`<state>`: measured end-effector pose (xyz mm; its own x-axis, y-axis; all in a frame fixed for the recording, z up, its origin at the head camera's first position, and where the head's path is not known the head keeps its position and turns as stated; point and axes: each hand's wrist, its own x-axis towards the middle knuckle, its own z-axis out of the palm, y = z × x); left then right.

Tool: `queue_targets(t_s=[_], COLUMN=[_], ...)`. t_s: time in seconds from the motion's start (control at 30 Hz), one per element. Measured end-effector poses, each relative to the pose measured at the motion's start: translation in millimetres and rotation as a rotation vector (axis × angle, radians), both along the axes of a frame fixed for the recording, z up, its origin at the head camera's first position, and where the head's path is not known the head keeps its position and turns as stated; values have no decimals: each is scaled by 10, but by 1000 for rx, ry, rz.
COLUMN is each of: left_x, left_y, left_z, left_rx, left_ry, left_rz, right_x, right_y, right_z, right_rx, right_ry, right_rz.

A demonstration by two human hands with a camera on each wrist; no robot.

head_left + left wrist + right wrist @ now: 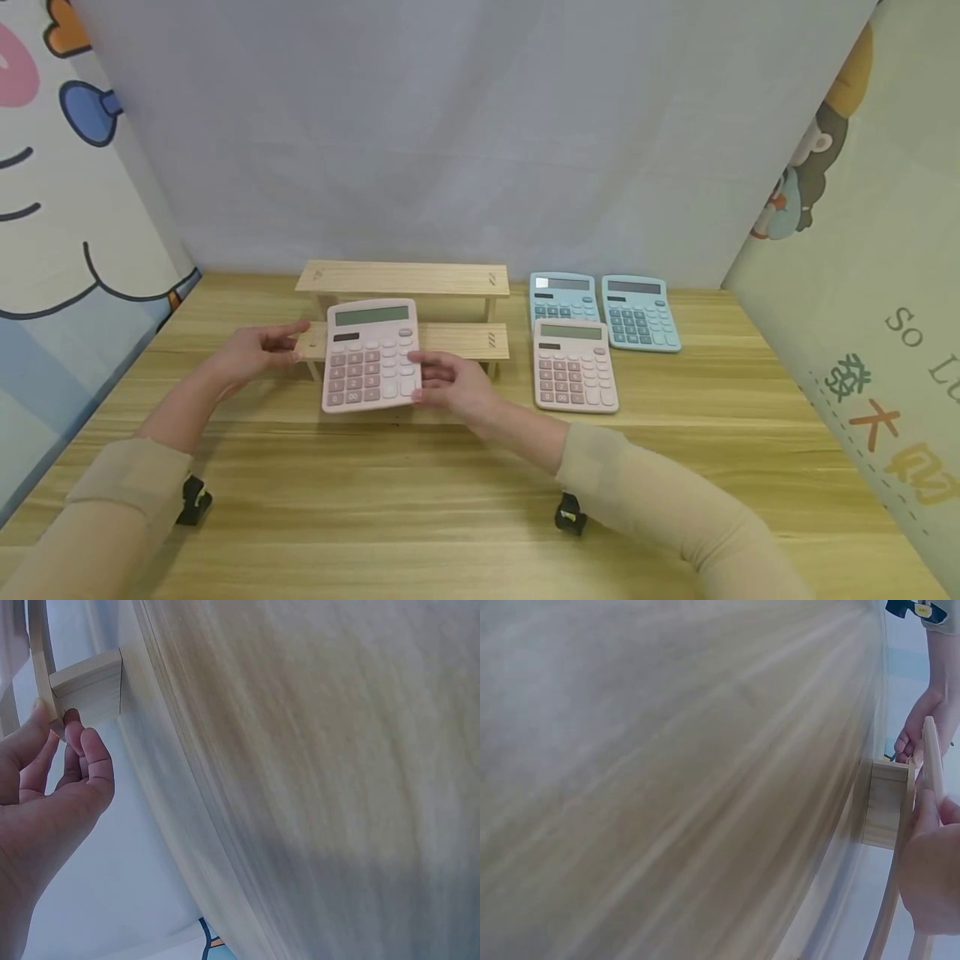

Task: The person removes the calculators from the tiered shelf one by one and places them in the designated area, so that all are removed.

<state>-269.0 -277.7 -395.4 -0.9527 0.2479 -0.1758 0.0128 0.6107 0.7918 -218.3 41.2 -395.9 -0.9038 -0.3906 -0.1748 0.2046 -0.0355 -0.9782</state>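
Note:
A pink calculator (371,354) is held in front of the lower step of a two-tier wooden stand (465,340), its screen at the top and its keys towards me. My right hand (461,387) grips it by its right edge; in the right wrist view the calculator (932,754) shows edge-on beside the stand. My left hand (251,354) pinches the left end of the lower step between thumb and fingers, which the left wrist view shows close up at the step's end (46,682). The calculator hides part of the lower step.
To the right of the stand lies a second pink calculator (575,367), overlapping the lower part of a blue calculator (562,292). Another blue calculator (641,312) lies beside them. A pale curtain (450,150) hangs behind the wooden table (420,517).

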Motion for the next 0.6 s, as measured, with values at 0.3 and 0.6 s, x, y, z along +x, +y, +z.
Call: queue_targets(t_s=[0.3, 0.6], left_x=[11, 19], left_y=[-9, -14], left_z=[10, 8], left_rx=[3, 15], left_ry=[-1, -13], left_rz=[-8, -8], right_x=[-16, -41], right_y=[157, 377], right_z=[92, 215], right_rx=[22, 85], right_ry=[28, 48], right_rz=[38, 66])
